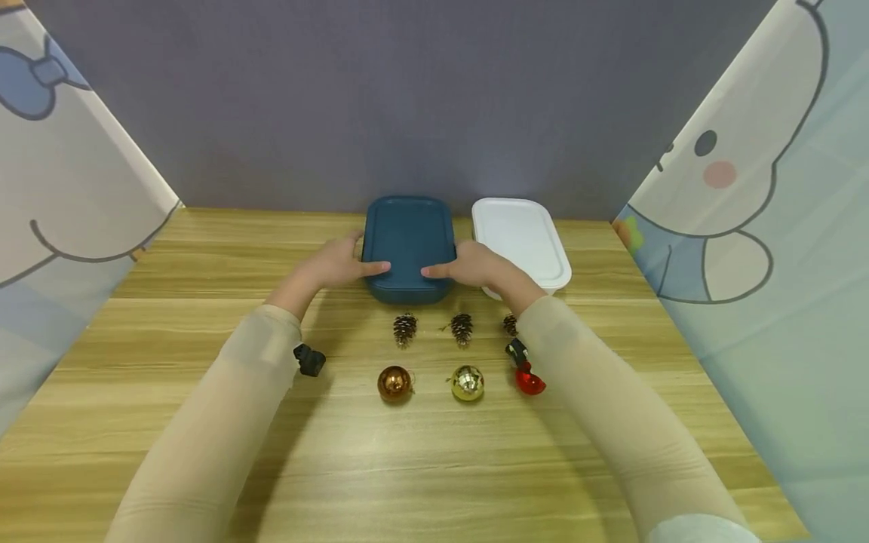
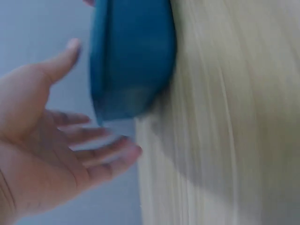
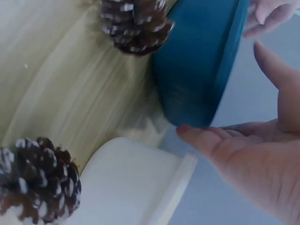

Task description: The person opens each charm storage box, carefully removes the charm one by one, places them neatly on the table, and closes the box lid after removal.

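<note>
A dark blue lidded box (image 1: 409, 234) stands at the back of the table, between my two hands. My left hand (image 1: 337, 262) is at its left side with the thumb over the lid's edge. In the left wrist view its fingers (image 2: 101, 154) are spread, close to the blue box (image 2: 136, 56). My right hand (image 1: 480, 265) is at the right side, its thumb also over the lid. The right wrist view shows that hand's extended fingers (image 3: 206, 140) right at the corner of the blue box (image 3: 194, 70).
A white lidded box (image 1: 519, 237) stands just right of the blue one. In front lie pine cones (image 1: 404, 329), a brown ball (image 1: 394, 384), a gold ball (image 1: 468, 383) and a red ornament (image 1: 529, 381), partly hidden by the right wrist camera. A grey wall (image 1: 407, 105) rises behind.
</note>
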Action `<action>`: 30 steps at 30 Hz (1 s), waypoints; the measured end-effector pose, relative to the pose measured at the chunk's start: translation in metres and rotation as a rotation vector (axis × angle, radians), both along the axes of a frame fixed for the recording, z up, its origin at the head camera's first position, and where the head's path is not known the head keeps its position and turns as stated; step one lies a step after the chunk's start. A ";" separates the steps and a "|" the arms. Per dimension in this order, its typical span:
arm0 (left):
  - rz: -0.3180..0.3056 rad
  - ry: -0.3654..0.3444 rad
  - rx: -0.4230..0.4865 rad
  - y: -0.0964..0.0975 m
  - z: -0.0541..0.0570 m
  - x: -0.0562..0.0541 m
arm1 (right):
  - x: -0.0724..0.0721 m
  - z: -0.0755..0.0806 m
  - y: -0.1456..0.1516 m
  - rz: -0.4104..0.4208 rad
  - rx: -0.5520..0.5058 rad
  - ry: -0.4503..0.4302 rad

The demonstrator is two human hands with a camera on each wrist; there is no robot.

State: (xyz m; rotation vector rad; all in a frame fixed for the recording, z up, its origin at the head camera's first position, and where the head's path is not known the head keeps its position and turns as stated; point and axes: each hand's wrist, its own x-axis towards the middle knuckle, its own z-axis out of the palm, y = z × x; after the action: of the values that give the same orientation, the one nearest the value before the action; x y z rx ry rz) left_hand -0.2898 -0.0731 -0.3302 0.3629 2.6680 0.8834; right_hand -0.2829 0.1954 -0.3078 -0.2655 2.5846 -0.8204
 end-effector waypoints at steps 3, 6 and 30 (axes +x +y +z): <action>-0.044 0.061 -0.044 -0.002 -0.005 -0.010 | -0.009 -0.003 -0.003 -0.030 -0.003 0.015; -0.075 0.077 -0.094 -0.003 -0.010 -0.015 | -0.014 -0.006 -0.008 -0.026 0.060 0.050; -0.078 0.107 -0.209 0.001 0.007 -0.019 | -0.015 0.011 -0.015 -0.039 0.111 0.029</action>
State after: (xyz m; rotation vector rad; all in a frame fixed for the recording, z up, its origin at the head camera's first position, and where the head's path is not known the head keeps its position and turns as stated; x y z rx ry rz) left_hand -0.3089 -0.0720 -0.3236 0.4717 2.7893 0.5707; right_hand -0.2981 0.1808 -0.2965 -0.1966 2.6588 -0.6885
